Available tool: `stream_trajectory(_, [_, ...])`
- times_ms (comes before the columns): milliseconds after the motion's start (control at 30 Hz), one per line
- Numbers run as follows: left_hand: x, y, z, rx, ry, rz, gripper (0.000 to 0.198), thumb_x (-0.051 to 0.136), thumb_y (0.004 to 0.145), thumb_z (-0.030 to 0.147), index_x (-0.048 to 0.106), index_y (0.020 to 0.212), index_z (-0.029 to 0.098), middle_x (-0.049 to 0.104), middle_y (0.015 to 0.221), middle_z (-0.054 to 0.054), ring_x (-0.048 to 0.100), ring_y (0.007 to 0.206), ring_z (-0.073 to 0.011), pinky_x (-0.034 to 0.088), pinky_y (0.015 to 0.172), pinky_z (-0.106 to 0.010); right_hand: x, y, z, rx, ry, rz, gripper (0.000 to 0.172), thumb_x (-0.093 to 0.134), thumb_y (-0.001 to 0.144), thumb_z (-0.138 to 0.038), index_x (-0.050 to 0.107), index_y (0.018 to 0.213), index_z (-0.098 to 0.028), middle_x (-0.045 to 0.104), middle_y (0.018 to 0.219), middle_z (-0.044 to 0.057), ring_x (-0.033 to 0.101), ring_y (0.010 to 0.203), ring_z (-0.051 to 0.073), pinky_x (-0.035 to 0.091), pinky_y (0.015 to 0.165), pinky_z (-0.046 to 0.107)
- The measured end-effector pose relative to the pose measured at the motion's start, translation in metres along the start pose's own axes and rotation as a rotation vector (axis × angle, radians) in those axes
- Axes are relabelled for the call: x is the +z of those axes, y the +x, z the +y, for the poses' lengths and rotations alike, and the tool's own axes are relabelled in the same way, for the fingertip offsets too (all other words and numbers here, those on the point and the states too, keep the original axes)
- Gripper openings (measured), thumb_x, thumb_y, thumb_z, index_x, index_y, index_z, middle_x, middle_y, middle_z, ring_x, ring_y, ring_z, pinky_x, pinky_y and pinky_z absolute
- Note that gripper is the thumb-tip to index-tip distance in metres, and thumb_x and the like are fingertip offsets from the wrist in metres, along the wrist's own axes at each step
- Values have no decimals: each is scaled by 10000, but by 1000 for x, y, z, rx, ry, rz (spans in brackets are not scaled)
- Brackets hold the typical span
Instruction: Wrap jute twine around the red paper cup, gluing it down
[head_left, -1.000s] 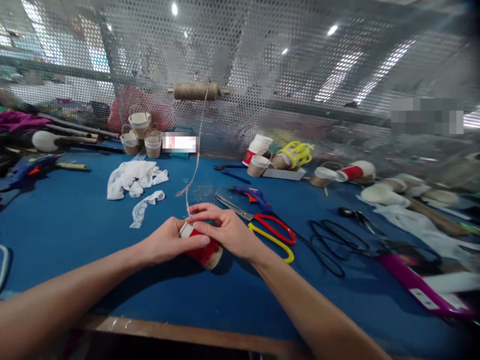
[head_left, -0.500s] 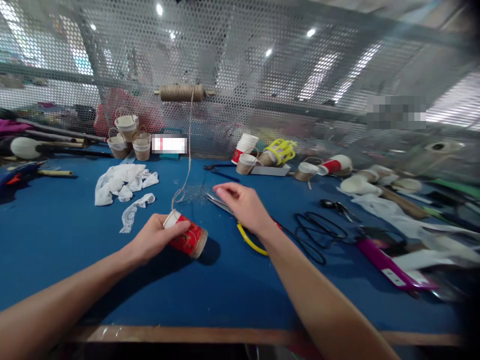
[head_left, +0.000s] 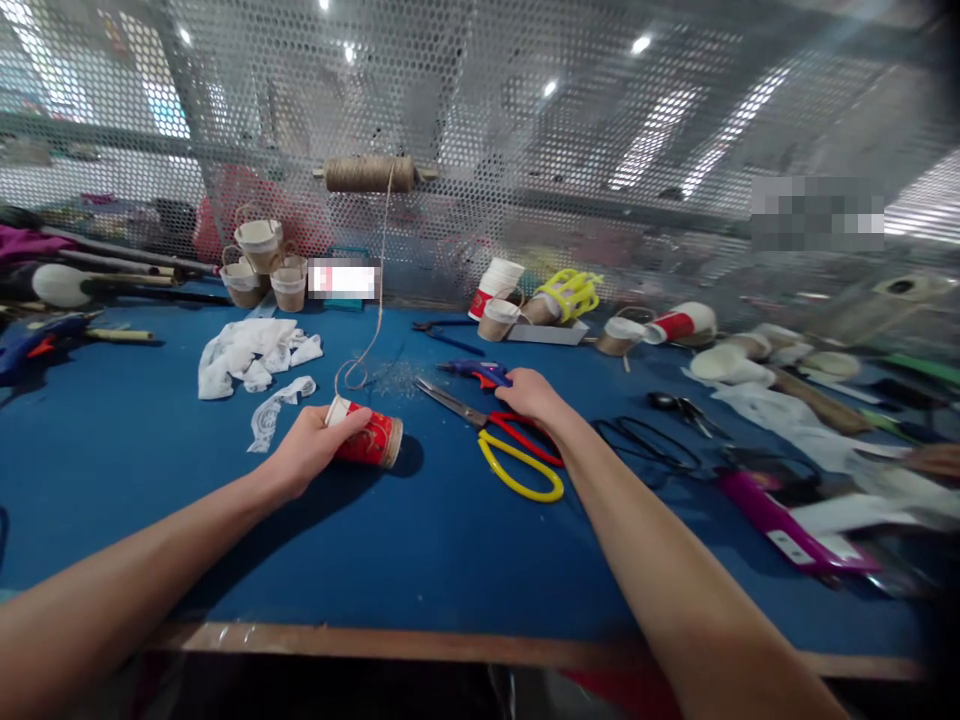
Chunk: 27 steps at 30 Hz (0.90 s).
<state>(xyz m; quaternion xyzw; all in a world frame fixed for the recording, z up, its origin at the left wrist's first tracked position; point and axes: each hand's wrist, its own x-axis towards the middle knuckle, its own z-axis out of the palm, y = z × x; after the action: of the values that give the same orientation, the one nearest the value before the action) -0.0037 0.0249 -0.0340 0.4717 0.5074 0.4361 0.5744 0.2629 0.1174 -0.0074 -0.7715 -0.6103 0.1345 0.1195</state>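
My left hand point(head_left: 319, 445) is closed around a red paper cup point(head_left: 373, 440), which lies tilted on its side just over the table. Its white rim faces left, and a band of brown twine wraps the other end. A strand of twine point(head_left: 382, 290) runs from the cup's rim area up to a spool point(head_left: 369, 174). My right hand point(head_left: 532, 393) has its fingers around the handle of a blue glue gun point(head_left: 476, 370), whose nozzle points left. Directly below lie scissors point(head_left: 480, 418) with red and yellow handles, their blades partly apart.
White lace point(head_left: 251, 352) lies at left, with a short lace strip point(head_left: 281, 408) beside it. Dark-handled pliers point(head_left: 446, 336) sit behind the glue gun. Small twine-wrapped buckets point(head_left: 259, 245) are stacked at the back left. A purple power strip point(head_left: 772, 515) and black cable point(head_left: 649, 445) occupy the right.
My right hand has moved right and away from above the scissors, onto the glue gun, which now shows. The cup in my left hand has turned closer to level.
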Motion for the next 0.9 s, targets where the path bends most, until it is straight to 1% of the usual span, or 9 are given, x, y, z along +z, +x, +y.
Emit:
stream_trajectory(100, [-2,1,2,-45,-27,-34,293,632,651,421,659,697,133,685,631,-20,608,610,-160,445,624,-252,-12,-10,-8,-20,137,59,213,617,706,-126,588,915,-92,632,873,116,601,868,239,463,747,339])
stream_trajectory(200, [-3,1,7,-90,-60,-83,286,643,641,400,666,711,124,696,663,-41,613,624,-158,448,644,-255,-25,-32,-18,-82,328,72,282,555,740,-143,529,1018,-107,641,854,87,627,743,172,488,671,285])
stream_trajectory(267, [-3,0,10,-101,-73,-95,280,643,644,389,664,717,119,693,663,-47,608,615,-152,450,640,-254,-32,-50,-23,-139,466,-6,217,545,762,-212,542,961,-126,642,766,53,615,634,128,495,592,243])
stream_trajectory(367, [-3,-2,12,-58,-91,-74,286,625,670,396,661,733,120,683,665,-40,590,598,-132,444,621,-239,-35,-76,-27,-230,795,-192,174,609,713,-294,562,782,-141,580,571,2,531,468,89,450,462,213])
stream_trajectory(433, [-3,-4,10,1,-78,-43,276,614,683,397,658,721,126,672,666,-25,570,591,-117,436,613,-225,-30,-91,-27,-318,917,-281,184,636,689,-305,570,750,-145,581,571,-3,501,442,76,420,424,202])
stream_trajectory(533, [-4,-7,8,135,48,14,265,590,701,390,650,689,132,640,649,-4,525,574,-109,417,583,-217,-19,-106,-27,-420,890,-371,178,595,731,-304,609,814,-147,583,556,-6,503,441,81,406,400,199])
stream_trajectory(600, [-4,-9,8,213,166,55,279,565,710,397,636,651,133,597,595,6,478,534,-103,391,526,-214,-15,-112,-27,-449,834,-387,182,573,751,-311,619,818,-148,565,512,-13,503,432,84,410,394,196])
stream_trajectory(733, [-2,-13,12,246,255,103,306,542,706,403,592,562,136,506,505,19,391,469,-85,338,447,-205,-17,-122,-28,-426,727,-326,185,601,724,-348,593,769,-169,536,483,-29,500,425,93,433,383,201])
stream_trajectory(900, [-4,-14,14,269,237,81,297,550,721,385,607,600,120,508,525,12,396,488,-85,344,447,-195,-21,-131,-28,-437,564,-224,198,580,733,-375,581,684,-183,507,455,-42,483,404,99,412,368,208])
